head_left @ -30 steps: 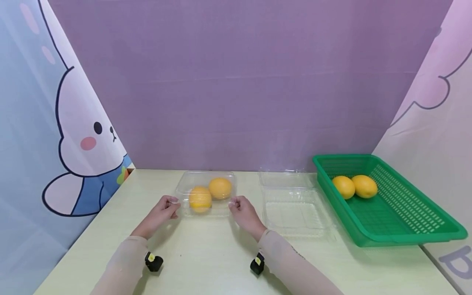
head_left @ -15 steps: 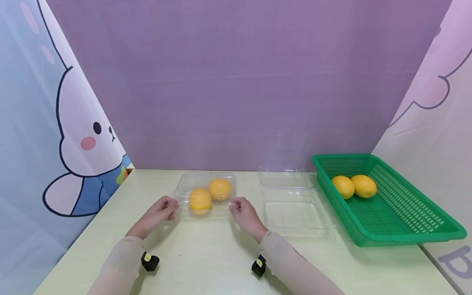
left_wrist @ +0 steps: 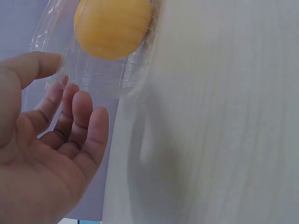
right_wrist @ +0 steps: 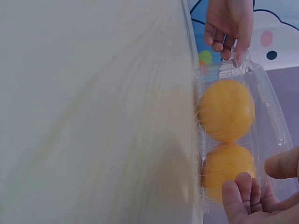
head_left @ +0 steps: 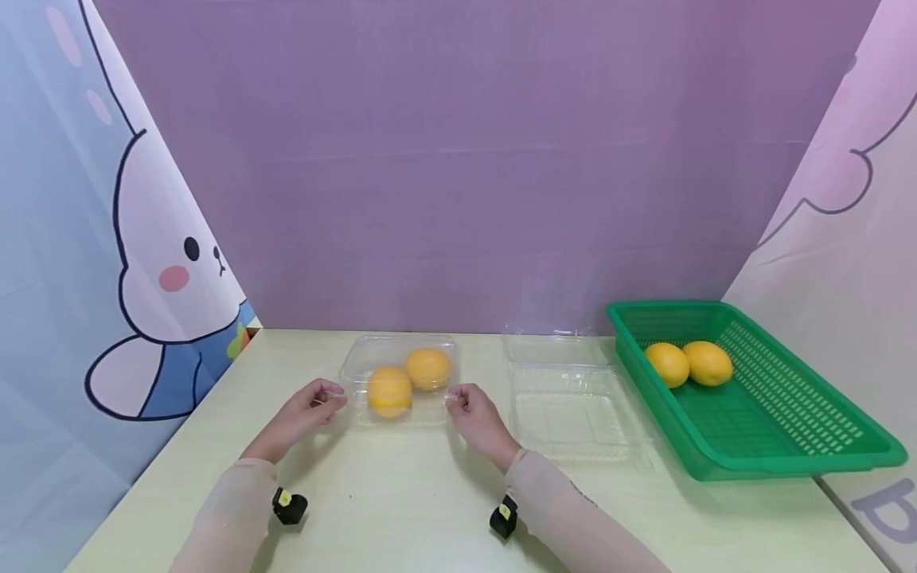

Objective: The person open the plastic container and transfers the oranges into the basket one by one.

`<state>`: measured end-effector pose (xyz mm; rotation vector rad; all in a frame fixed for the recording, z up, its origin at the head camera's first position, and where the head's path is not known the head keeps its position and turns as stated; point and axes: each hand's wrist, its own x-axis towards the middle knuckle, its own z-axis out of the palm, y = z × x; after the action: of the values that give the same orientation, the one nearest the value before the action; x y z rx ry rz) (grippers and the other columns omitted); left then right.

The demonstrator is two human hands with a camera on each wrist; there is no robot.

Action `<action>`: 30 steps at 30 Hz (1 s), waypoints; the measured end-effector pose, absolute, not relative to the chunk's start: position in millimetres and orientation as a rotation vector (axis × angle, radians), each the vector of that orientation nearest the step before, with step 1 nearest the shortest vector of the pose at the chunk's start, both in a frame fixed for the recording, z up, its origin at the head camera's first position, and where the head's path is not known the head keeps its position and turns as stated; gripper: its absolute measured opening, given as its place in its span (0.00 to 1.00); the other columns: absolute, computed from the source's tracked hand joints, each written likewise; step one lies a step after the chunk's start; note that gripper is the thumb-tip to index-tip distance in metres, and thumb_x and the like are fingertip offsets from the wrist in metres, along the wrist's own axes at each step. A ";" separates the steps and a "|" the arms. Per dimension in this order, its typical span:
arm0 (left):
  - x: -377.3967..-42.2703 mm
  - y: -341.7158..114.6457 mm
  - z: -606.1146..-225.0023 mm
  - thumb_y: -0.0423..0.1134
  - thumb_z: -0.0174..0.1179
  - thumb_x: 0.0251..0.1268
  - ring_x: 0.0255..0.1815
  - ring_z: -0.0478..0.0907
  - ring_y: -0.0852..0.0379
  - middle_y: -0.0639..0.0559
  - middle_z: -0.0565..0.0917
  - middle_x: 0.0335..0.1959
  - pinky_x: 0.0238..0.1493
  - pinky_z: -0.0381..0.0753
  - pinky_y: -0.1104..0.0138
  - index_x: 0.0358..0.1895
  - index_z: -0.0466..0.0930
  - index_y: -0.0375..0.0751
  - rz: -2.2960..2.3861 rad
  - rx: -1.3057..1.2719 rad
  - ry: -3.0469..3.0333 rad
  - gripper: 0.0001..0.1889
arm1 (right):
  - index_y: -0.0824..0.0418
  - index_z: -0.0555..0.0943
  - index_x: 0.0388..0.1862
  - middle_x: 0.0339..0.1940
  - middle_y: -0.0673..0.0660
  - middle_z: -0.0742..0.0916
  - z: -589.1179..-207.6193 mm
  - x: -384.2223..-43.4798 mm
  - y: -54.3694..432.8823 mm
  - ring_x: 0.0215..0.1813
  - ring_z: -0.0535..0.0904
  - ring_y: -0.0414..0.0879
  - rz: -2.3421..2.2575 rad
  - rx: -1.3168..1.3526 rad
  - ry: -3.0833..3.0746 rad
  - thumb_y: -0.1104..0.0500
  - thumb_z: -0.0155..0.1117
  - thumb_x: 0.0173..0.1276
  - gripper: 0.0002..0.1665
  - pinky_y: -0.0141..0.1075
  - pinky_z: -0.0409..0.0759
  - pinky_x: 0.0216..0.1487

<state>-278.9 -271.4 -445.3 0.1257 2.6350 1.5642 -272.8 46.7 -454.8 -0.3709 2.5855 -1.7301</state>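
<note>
A clear plastic clamshell box (head_left: 358,356) with its lid down holds two yellow-orange fruits, one fruit (head_left: 389,391) nearer the front and another fruit (head_left: 427,368) behind it. At the box's left side, my left hand (head_left: 310,410) pinches the rim between thumb and forefinger; its other fingers curve loosely beneath in the left wrist view. The opposite rim is pinched by my right hand (head_left: 476,422). In the right wrist view, the left hand (right_wrist: 230,23) appears at the far end of the box and the right hand (right_wrist: 261,191) at the near end.
To the right, a second clear clamshell box (head_left: 573,418) lies with its lid open and leaning back. Beyond it stands a green plastic basket (head_left: 795,460) holding two lemon-shaped yellow fruits (head_left: 688,364). A purple cloth wall (head_left: 458,167) closes off the table's back edge.
The left wrist and forearm have shifted slightly to the left, and the right wrist slightly to the right. Both hands' fingers stay at the box's sides. The basket and second box have not moved.
</note>
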 end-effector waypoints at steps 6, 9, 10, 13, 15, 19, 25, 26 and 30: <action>-281.6 -272.1 -445.7 0.49 0.59 0.74 0.57 0.72 0.44 0.38 0.70 0.61 0.55 0.79 0.54 0.74 0.55 0.40 1.545 0.083 2.695 0.34 | 0.71 0.74 0.61 0.44 0.56 0.79 -454.5 -271.5 48.6 0.45 0.75 0.48 -1.717 -0.382 2.591 0.59 0.55 0.79 0.20 0.42 0.79 0.48; -283.1 -272.1 -444.7 0.50 0.60 0.74 0.62 0.69 0.41 0.37 0.68 0.65 0.59 0.77 0.49 0.76 0.53 0.44 1.541 0.087 2.722 0.36 | 0.71 0.74 0.61 0.43 0.56 0.79 -455.0 -270.8 49.8 0.45 0.74 0.47 -1.709 -0.372 2.593 0.59 0.55 0.78 0.19 0.41 0.79 0.47; -283.6 -271.9 -444.1 0.51 0.60 0.73 0.63 0.69 0.40 0.38 0.68 0.65 0.60 0.76 0.49 0.76 0.55 0.45 1.540 0.092 2.731 0.36 | 0.71 0.74 0.60 0.43 0.56 0.79 -455.1 -270.7 50.2 0.44 0.74 0.47 -1.711 -0.377 2.595 0.59 0.55 0.78 0.19 0.40 0.78 0.46; -284.3 -271.0 -440.6 0.53 0.61 0.72 0.64 0.69 0.40 0.39 0.71 0.65 0.60 0.76 0.47 0.74 0.60 0.45 1.552 0.141 2.755 0.34 | 0.71 0.74 0.58 0.41 0.56 0.78 -455.7 -270.7 50.6 0.42 0.73 0.46 -1.716 -0.378 2.603 0.59 0.56 0.77 0.18 0.38 0.77 0.43; -284.7 -270.3 -437.7 0.55 0.61 0.71 0.63 0.69 0.41 0.40 0.72 0.64 0.60 0.76 0.48 0.72 0.63 0.45 1.565 0.164 2.768 0.33 | 0.71 0.74 0.58 0.41 0.56 0.78 -455.9 -271.1 50.6 0.42 0.73 0.46 -1.723 -0.384 2.604 0.59 0.56 0.77 0.18 0.38 0.77 0.43; -286.7 -268.7 -431.4 0.57 0.61 0.70 0.62 0.70 0.42 0.41 0.73 0.64 0.60 0.76 0.51 0.71 0.64 0.44 1.606 0.178 2.774 0.34 | 0.72 0.74 0.59 0.41 0.56 0.78 -455.9 -272.3 49.9 0.43 0.73 0.47 -1.719 -0.378 2.602 0.60 0.56 0.77 0.19 0.38 0.77 0.44; -293.9 -265.9 -422.1 0.56 0.60 0.72 0.61 0.70 0.43 0.40 0.73 0.63 0.61 0.74 0.50 0.71 0.64 0.43 1.658 0.171 2.772 0.33 | 0.71 0.73 0.60 0.43 0.56 0.78 -455.2 -272.4 49.6 0.44 0.73 0.47 -1.701 -0.365 2.598 0.59 0.56 0.78 0.20 0.40 0.77 0.45; -295.2 -265.6 -420.8 0.55 0.59 0.72 0.62 0.70 0.42 0.40 0.72 0.63 0.62 0.74 0.50 0.71 0.64 0.43 1.667 0.166 2.771 0.32 | 0.72 0.73 0.61 0.43 0.57 0.78 -455.2 -272.5 49.7 0.44 0.74 0.48 -1.702 -0.371 2.602 0.59 0.56 0.77 0.20 0.40 0.78 0.45; -299.6 -264.9 -417.1 0.56 0.58 0.73 0.63 0.69 0.42 0.41 0.71 0.65 0.63 0.73 0.49 0.72 0.64 0.42 1.698 0.149 2.771 0.32 | 0.74 0.70 0.62 0.46 0.60 0.77 -454.2 -272.0 49.4 0.46 0.75 0.51 -1.718 -0.383 2.620 0.60 0.58 0.76 0.23 0.43 0.79 0.47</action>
<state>-299.6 -264.9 -417.1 0.1493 2.7710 1.6980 -272.0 49.4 -454.2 -0.3830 2.6203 -1.7180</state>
